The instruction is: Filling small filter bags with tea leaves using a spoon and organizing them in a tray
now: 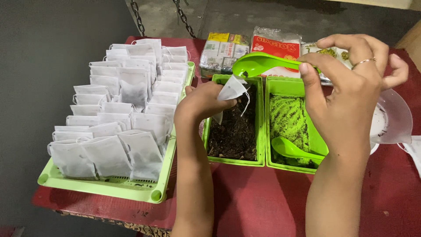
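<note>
Head view shows me my left hand [202, 100] curled shut around a small white bag [231, 90], pinching it by the upper edge so its mouth gapes just under the bowl of a green spoon [259, 64]. My right hand [346, 87] pinches the spoon's handle between thumb and forefinger, the other fingers fanned loosely above; a ring sits on one of them. Bag and spoon hang over the near-left green tub [261, 131], which holds dark loose leaves.

Counting outward: I see two green tubs side by side, the second tub [322, 149] nearly scraped bare, with a second spoon [291, 149] lying in it, so two spoons in all. To the left a pale green tray [109, 186] carries filled white bags [118, 114] standing in rows; they overlap too much for me to count exactly, but there are well over twenty. Behind the tubs lie three packets: a clear-wrapped bundle [222, 50], a red and white packet [276, 44], and one mostly hidden behind my right hand. A clear plastic lid [392, 118] rests at the right edge, all on a red table [263, 202].
</note>
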